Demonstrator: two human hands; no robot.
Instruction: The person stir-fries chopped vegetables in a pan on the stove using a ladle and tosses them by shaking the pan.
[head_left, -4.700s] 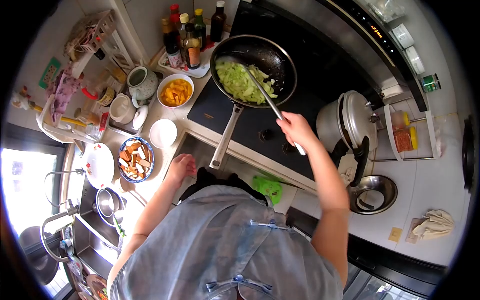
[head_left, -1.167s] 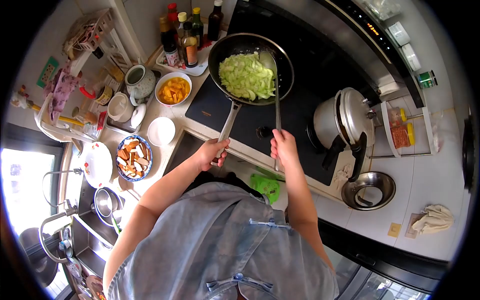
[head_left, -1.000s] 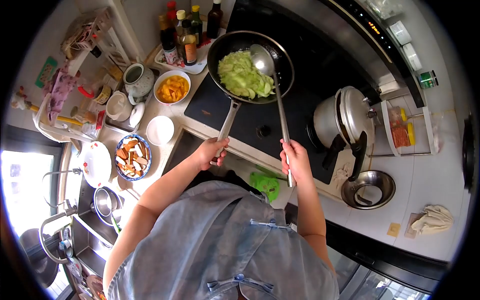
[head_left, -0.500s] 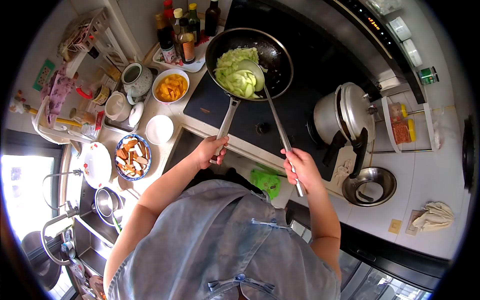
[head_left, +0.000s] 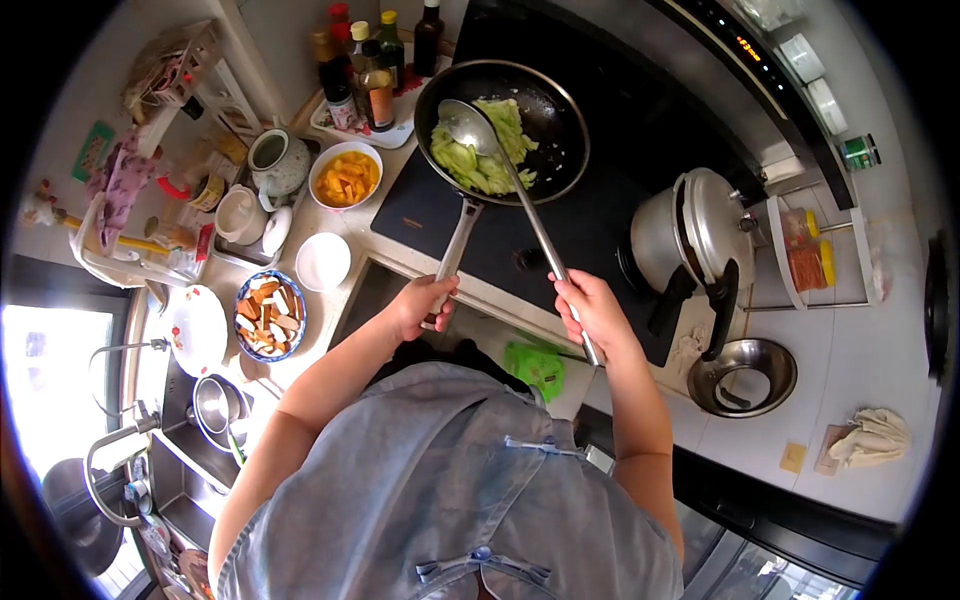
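Two-handed pan (head_left: pixel 555 120) duty
Left hand (head_left: pixel 425 306) grips its handle (head_left: pixel 459 240), probably for steadiness; right hand (head_left: pixel 590 312) grips the ladle (head_left: pixel 467 126) over chopped greens (head_left: pixel 485 178).

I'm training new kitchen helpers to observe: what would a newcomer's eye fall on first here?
Probably the bright green pieces in the dark pan at top centre, a metal ladle over part of them, its shaft in the right grip, the pan handle in the left grip. Next, perhaps, the orange chunks in a bowl left of the pan, then the big silver pot at its right.
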